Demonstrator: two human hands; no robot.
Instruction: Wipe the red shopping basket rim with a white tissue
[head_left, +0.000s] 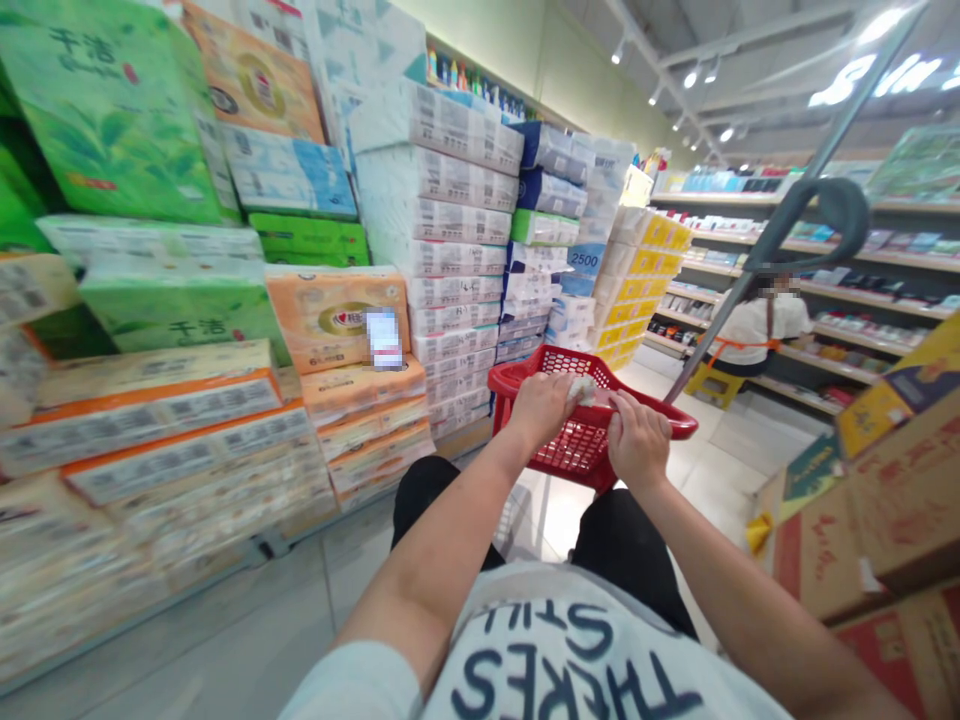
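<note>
In front of my knees stands a red plastic shopping basket (574,455) with a grid of holes. My left hand (546,402) is over its near rim, fingers closed on a small crumpled whitish wad (581,390); its material is unclear. My right hand (639,435) is a little to the right at the same rim, its fingers curled. Whether it grips the rim or a small thing in front of it is hidden. From the basket a metal pole rises up and right to a grey handle grip (814,225).
Stacked tissue packs (360,320) line the left side, with a lit phone-like screen (385,340) against one. Cardboard cartons (817,540) stand close on the right. A person (765,325) sits on a yellow stool (712,383) near the shelves behind.
</note>
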